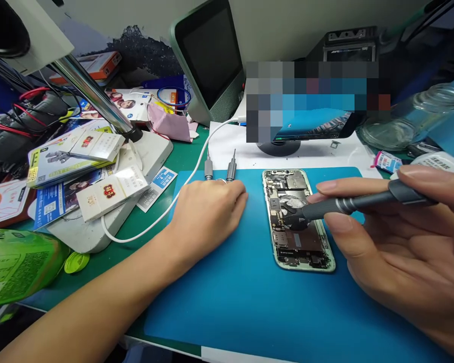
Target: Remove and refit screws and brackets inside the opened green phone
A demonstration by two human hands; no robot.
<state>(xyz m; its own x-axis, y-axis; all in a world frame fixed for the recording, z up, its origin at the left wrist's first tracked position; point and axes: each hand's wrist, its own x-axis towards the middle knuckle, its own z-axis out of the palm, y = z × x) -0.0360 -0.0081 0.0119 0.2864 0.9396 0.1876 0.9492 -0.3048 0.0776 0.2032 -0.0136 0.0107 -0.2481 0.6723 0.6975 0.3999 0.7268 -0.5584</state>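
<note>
An opened phone [298, 222] with bare circuit boards lies face down on a blue mat [249, 282]. My right hand [401, 242] pinches a grey precision screwdriver [363, 201] whose tip rests on the middle of the phone's insides. My left hand [208, 206] rests knuckles-up on the mat's far left corner, fingers curled over the handles of two small grey screwdrivers [230, 169] whose tips stick out beyond it. A white cable [189, 176] runs beside that hand.
A microscope stand's white base [136, 166] carries small boxes [109, 194] and leaflets at left. A green bottle [15, 262] lies at the near left. A grey-green monitor [208, 55], a propped phone [314, 126] and a glass jar [419, 111] stand behind the mat.
</note>
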